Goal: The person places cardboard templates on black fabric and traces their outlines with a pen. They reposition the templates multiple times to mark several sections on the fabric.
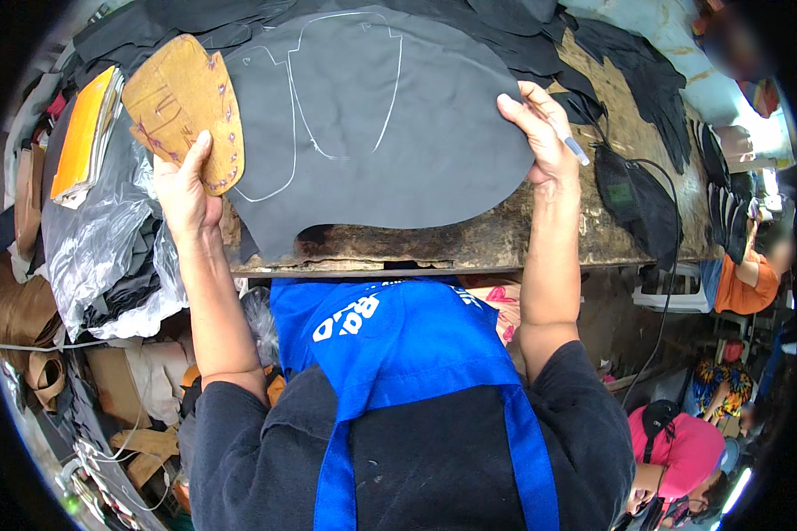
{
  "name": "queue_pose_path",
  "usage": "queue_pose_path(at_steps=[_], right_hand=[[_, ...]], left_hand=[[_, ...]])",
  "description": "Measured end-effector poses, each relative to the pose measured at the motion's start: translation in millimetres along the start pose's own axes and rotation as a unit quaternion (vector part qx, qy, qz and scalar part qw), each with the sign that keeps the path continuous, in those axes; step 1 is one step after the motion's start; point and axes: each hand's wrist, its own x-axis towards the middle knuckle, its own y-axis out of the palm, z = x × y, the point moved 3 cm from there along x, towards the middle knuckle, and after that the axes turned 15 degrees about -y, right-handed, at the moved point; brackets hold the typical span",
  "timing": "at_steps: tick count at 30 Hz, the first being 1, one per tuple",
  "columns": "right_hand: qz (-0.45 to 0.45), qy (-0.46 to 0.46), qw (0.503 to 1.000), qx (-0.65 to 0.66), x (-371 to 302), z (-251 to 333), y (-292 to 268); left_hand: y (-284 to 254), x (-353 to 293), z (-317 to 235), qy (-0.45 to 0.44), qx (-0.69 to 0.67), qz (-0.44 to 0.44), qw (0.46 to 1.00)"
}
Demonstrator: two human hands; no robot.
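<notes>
A dark grey, leather-like sheet (pixel 452 168) is spread over the near part of the wooden table, with pattern outlines drawn on it in thin white lines. My left hand (pixel 189 190) grips a tan pattern template (pixel 181 111) by its lower edge, thumb on top. The template has purple marks along its sides and covers the sheet's left edge. At the sheet's right edge, my right hand (pixel 549 142) pinches the rim between thumb and fingers. A slim pen (pixel 577 150) is tucked in that same hand, its end sticking out to the right.
More dark sheets (pixel 168 26) lie along the table's far side. On the left are a plastic bag (pixel 106 257) and an orange-covered stack of papers (pixel 84 142). A cable (pixel 673 230) and black mesh pouch (pixel 624 190) hang over the right side. Other people (pixel 673 447) sit at the right.
</notes>
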Motion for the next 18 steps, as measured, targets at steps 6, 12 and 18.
queue_pose_path(at_steps=[6, 12, 18], right_hand=[[0.006, -0.045, 0.998, 0.031, 8.4, 13.5, 1.4], [-0.009, -0.082, 0.997, 0.011, 7.3, 25.8, 2.2], [-0.019, -0.078, 0.997, 0.005, -4.1, 34.6, 6.2]], left_hand=[[5.4, 3.0, -25.9, 0.023, -0.038, 0.031, 0.999], [11.4, -1.5, -41.4, 0.055, -0.026, 0.039, 0.997], [7.6, -13.2, -42.6, 0.067, -0.007, 0.024, 0.997]])
